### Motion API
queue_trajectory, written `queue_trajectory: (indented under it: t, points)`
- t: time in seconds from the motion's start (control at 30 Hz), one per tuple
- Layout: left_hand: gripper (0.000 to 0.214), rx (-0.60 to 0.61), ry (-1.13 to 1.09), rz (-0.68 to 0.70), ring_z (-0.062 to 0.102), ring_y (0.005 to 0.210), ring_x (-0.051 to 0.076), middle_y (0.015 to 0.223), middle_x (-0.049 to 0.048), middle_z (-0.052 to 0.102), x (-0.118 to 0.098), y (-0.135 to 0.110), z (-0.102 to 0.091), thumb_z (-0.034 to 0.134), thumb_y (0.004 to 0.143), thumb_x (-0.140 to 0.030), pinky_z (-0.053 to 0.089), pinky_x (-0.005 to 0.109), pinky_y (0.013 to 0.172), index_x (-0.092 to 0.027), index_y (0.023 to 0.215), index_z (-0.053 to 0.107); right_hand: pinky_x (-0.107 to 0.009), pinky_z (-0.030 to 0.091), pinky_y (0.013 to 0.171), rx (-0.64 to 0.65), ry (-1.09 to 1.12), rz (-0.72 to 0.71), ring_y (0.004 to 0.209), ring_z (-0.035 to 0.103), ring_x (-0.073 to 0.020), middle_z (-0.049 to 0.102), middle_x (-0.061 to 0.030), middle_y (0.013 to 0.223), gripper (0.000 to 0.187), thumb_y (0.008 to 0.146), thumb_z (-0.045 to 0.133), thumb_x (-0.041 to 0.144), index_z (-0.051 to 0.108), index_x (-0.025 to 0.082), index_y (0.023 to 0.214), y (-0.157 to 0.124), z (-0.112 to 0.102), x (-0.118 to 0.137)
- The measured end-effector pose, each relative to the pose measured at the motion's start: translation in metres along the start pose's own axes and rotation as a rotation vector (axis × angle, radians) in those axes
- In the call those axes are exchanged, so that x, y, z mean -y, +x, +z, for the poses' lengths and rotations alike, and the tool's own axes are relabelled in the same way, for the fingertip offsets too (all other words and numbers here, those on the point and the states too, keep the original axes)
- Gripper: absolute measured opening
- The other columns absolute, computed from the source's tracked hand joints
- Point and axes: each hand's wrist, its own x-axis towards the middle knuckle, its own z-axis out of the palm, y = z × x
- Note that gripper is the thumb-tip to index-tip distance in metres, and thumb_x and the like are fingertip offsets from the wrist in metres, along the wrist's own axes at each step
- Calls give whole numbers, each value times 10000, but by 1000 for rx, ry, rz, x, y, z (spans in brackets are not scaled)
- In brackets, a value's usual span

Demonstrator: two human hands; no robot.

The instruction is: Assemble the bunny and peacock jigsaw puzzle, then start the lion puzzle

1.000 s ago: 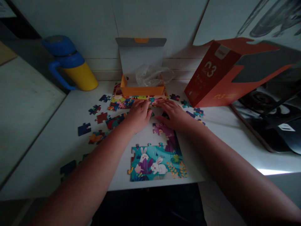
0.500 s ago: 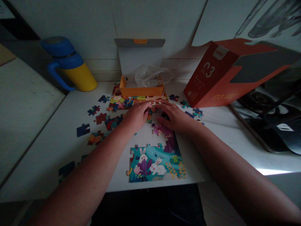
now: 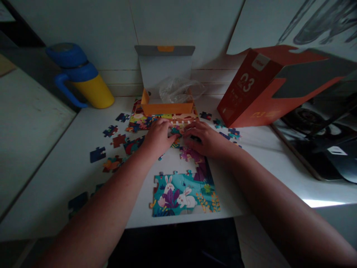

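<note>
Between my two hands lies a teal and red puzzle piece (image 3: pixel 176 130). My left hand (image 3: pixel 158 138) has its thumb at the lower edge of this piece and its fingers bent at the left. From the other side my right hand (image 3: pixel 203 138) curls its fingers at the piece's right edge, partly covering darker pieces. Just below the right hand is a purple part of the jigsaw (image 3: pixel 192 154). It runs down to a joined rabbit section (image 3: pixel 184 195) near the front edge. How the piece meets its neighbours is hidden by my fingers.
Loose puzzle pieces (image 3: pixel 97 154) lie scattered left and right on the white table (image 3: pixel 61 163). Behind the hands stands an open orange box (image 3: pixel 167 108) with a clear plastic bag (image 3: pixel 178 91) on a picture sheet (image 3: pixel 136 116). A blue-yellow flask (image 3: pixel 97 89) and red carton (image 3: pixel 251 89) flank it.
My left hand has shifted slightly left, its thumb and fingers spreading apart, so the teal and red piece now shows. My right fingers have curled in more.
</note>
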Motion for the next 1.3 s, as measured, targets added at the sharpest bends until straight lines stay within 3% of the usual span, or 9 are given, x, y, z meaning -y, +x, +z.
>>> queue_trajectory:
  t: [0.13,0.23,0.43,0.5,0.6,0.73,0.9,1.07,1.3]
  points:
    - [220,-14,-58,-44,669,1285,291,1291,130,709,1,0,3,875,870,-231,533,443,1174,-180,1028,732,-554,494,1121,25,9,-73,1284,624,-343,666,-171,1382,228,1033,678,372,835,229,1116,0,-3,11]
    - [236,-31,-69,-43,668,1271,285,1267,123,711,1,0,4,876,861,-214,538,446,1162,-185,1030,715,-533,485,1118,68,9,-93,1259,617,-332,682,-144,1334,217,1031,673,365,849,253,1092,1,-4,18]
    - [122,-32,-76,-8,673,1233,271,1202,109,703,0,-2,-3,787,927,-201,542,445,1140,-187,1030,725,-501,529,1049,30,-62,54,1125,662,-316,735,-149,1185,259,1051,633,362,834,227,1142,-1,-5,14]
    - [178,16,-113,7,661,1266,272,1254,104,684,1,-3,-10,838,912,-276,544,443,1140,-207,1039,735,-541,519,1076,-15,-103,73,1171,661,-338,730,-167,1242,265,1051,638,372,833,225,1153,-3,-5,9]
    - [438,165,-149,68,626,1337,292,1368,109,636,3,-7,-21,978,781,-385,533,462,1166,-231,1117,742,-586,479,1156,-30,-142,82,1317,621,-365,686,-177,1395,279,1055,641,395,832,244,1192,-5,-4,2]
    - [488,244,-139,102,602,1380,296,1366,109,625,8,-9,-30,998,758,-350,514,474,1195,-245,1158,740,-607,468,1184,26,-137,84,1357,616,-378,676,-181,1456,296,1049,652,368,834,238,1243,-4,-2,-1]
    - [418,217,-94,63,627,1366,298,1449,129,599,15,-8,-33,936,833,-330,532,475,1171,-223,1184,736,-582,499,1161,22,-111,76,1309,645,-342,703,-159,1402,305,1070,609,351,836,246,1244,-4,-1,-1]
    - [336,173,-35,65,647,1336,291,1395,124,647,21,-7,-31,857,899,-299,517,473,1186,-201,1193,728,-579,501,1167,9,-75,92,1313,643,-333,692,-156,1403,306,1077,578,323,805,248,1268,-6,1,-2]
    - [322,148,-5,120,627,1348,294,1378,130,650,10,-10,-25,803,933,-290,493,470,1212,-204,1231,718,-565,519,1142,15,-48,101,1271,644,-353,705,-165,1321,289,1009,659,306,778,225,1259,-5,1,2]
